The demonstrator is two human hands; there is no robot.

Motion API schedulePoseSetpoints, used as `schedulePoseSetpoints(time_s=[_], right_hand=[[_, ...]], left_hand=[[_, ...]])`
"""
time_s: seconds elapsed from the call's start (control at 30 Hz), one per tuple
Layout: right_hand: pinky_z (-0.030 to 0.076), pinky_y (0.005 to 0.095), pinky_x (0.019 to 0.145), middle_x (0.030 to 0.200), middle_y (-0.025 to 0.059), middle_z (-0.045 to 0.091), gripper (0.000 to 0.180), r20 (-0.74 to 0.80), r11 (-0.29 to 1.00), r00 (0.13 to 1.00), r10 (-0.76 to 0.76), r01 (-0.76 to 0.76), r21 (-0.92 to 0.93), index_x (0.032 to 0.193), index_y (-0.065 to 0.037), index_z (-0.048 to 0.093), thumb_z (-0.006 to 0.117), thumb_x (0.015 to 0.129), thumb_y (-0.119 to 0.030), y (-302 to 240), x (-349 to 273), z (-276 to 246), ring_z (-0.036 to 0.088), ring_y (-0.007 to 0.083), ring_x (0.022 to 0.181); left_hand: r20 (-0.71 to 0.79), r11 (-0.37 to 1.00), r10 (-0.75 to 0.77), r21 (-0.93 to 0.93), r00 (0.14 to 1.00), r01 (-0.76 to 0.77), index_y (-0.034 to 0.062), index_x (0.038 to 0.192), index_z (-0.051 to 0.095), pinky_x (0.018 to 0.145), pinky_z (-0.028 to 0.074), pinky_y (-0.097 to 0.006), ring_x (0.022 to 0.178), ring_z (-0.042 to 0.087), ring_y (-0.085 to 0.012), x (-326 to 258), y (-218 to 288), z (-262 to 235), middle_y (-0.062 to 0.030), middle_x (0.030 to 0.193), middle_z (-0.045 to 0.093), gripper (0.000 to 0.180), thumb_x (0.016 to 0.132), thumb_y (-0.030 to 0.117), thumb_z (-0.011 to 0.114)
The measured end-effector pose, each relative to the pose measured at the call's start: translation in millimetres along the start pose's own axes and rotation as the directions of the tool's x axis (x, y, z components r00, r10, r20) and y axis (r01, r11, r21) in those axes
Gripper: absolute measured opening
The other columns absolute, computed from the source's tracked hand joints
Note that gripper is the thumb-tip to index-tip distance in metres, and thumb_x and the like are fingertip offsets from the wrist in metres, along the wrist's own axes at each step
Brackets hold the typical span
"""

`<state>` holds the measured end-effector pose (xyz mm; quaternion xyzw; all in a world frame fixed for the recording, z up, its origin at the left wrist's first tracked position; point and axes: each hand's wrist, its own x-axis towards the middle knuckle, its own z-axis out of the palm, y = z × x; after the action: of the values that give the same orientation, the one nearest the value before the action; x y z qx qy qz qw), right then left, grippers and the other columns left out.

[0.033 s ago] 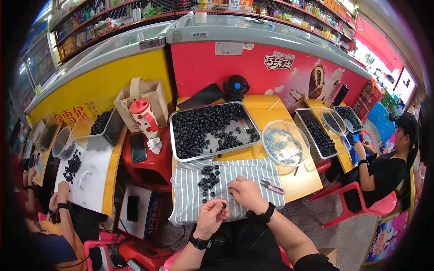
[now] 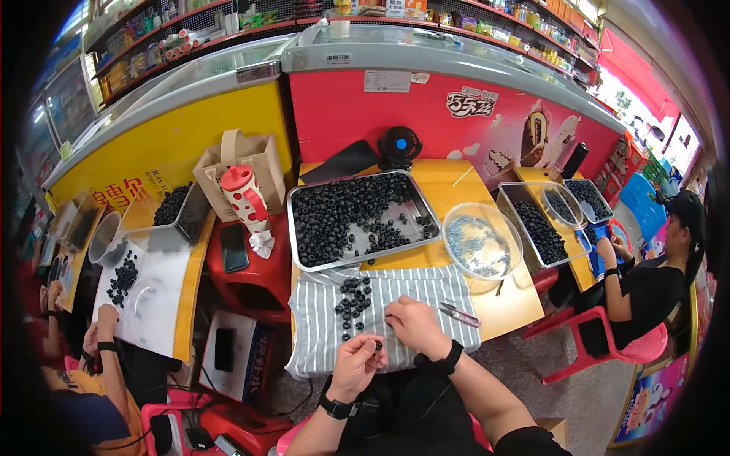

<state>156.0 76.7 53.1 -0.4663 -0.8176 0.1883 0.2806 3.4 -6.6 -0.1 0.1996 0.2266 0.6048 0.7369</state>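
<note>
My left hand (image 2: 359, 363) pinches a small black ring-shaped piece (image 2: 378, 345) between thumb and fingertips, low over the near edge of a grey-and-white striped cloth (image 2: 319, 334). Just to its right, my right hand (image 2: 417, 325) rests on the cloth with its fingers curled in; what they hold, if anything, is hidden. A loose group of black ring-shaped pieces (image 2: 352, 305) lies on the cloth, left of my right hand. Beyond the cloth stands a metal tray (image 2: 365, 264) holding many more of them. Small thread snips (image 2: 460, 315) lie at the cloth's right side.
A round clear tub (image 2: 508, 266) with tiny bluish bits stands right of the tray. Behind are a small black fan (image 2: 398, 144) and a pink freezer side (image 2: 334, 114). A spotted tumbler (image 2: 242, 194) stands on a red stool (image 2: 262, 277) at left. Other people work at tables on both sides.
</note>
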Motion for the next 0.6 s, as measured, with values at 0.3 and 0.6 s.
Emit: schedulePoseSetpoints(time_s=[0.3,0.6], right_hand=[[0.046,0.0428,0.06,0.075,0.0149,0.058,0.013,-0.011,0.999,1.0,-0.03,0.029,-0.033,0.076,-0.002,0.055,0.066,0.077,-0.01,2.4,-7.5,4.5,0.059,0.0346,0.069],[0.047,0.0253,0.061,0.08,0.0085,0.061,0.011,-0.068,0.852,0.997,-0.023,0.056,0.521,0.084,0.001,0.064,0.068,0.074,0.006,-34.6,-38.6,-20.0,0.061,0.0173,0.071]], left_hand=[[0.026,0.999,-0.004,-0.05,1.0,0.005,-0.0015,0.101,0.061,0.064,0.051,-0.027,0.07,0.06,-0.0177,1.8,0.3,2.0,-0.0103,0.082,0.063,0.019,0.093,0.016,0.057],[0.002,1.0,0.021,-0.008,1.0,-0.021,-0.0011,0.101,0.062,0.065,0.052,-0.027,0.072,0.064,-0.0153,1.2,-1.7,5.9,-0.0091,0.086,0.066,0.015,0.094,0.01,0.055]])
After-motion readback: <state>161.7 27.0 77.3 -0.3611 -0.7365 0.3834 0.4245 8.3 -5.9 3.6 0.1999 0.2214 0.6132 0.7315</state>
